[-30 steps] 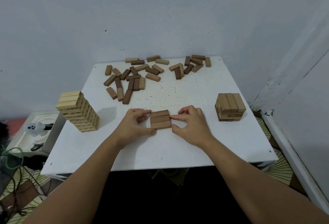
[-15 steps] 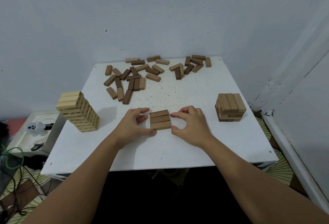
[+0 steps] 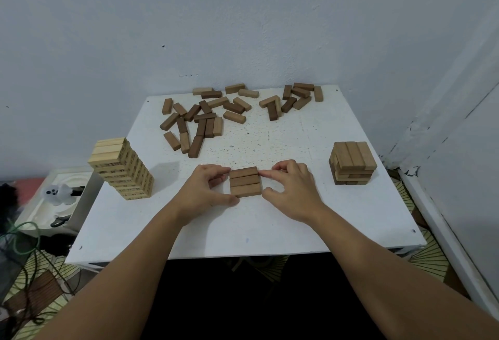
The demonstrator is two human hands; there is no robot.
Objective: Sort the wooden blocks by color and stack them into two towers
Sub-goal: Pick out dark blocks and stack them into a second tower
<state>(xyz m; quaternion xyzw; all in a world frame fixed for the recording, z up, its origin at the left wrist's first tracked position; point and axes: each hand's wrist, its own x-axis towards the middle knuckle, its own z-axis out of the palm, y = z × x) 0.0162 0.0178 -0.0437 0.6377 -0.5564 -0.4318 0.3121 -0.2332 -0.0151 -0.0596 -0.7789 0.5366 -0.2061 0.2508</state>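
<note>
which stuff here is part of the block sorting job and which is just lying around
Part of the job:
- row of three brown blocks, held between left hand and right hand
- loose blocks at the table's far side
- pale tower
- short brown stack
- white table

Just lying about:
- white tray left of the table
- green cables on the floor

White bench point(image 3: 270, 226) flecked with dark specks. Pale yellow tower point(image 3: 121, 169) printed with dark numbers along its sides. Mid-brown stack point(image 3: 352, 163). Brown row of three blocks point(image 3: 245, 181). Mixed tan and dark brown loose blocks point(image 3: 210, 118). Grey-blue wall point(image 3: 243, 21).
</note>
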